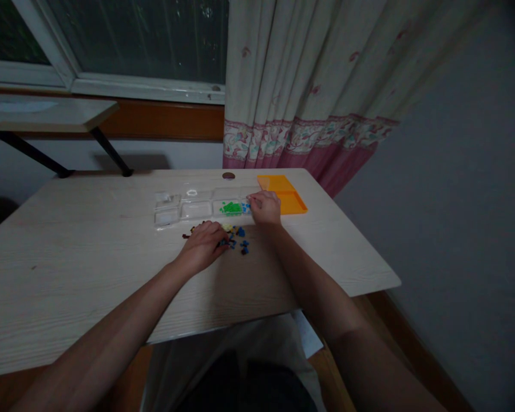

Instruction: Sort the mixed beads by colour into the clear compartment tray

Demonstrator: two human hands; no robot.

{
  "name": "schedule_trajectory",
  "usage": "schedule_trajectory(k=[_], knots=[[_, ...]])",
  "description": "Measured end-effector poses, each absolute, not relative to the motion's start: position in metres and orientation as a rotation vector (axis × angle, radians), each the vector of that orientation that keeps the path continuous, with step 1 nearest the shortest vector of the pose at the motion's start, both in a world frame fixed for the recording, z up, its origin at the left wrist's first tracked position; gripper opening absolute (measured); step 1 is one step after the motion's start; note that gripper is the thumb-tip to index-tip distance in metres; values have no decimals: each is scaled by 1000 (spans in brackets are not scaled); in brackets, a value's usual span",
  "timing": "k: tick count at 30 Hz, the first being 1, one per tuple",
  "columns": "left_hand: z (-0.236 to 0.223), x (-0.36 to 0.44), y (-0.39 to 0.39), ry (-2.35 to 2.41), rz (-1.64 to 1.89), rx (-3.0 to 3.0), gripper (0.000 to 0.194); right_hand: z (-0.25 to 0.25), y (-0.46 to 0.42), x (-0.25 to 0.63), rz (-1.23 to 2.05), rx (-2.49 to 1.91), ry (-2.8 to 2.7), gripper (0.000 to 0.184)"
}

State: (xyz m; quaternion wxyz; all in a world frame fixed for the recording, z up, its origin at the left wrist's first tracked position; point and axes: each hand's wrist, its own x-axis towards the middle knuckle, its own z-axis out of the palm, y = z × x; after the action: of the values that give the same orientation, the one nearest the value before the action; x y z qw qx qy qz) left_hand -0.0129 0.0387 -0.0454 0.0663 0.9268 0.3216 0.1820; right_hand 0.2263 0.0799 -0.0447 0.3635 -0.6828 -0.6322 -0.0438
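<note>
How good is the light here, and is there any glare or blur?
Head view: dim, with a soft shadow on the table; head view: a small glint on the clear plastic; head view: the loose pieces look soft-edged.

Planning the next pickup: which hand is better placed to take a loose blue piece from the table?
The left hand, most likely: its fingers are at the loose pieces on the table. The right hand is farther off, at the see-through tray.
</note>
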Motion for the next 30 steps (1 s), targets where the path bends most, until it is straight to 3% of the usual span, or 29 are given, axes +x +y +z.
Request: schedule_trajectory(k=[30], knots=[[-44,-9,36,1043,480,2893,22,-41,78,222,-42,-1742,-1674,27]])
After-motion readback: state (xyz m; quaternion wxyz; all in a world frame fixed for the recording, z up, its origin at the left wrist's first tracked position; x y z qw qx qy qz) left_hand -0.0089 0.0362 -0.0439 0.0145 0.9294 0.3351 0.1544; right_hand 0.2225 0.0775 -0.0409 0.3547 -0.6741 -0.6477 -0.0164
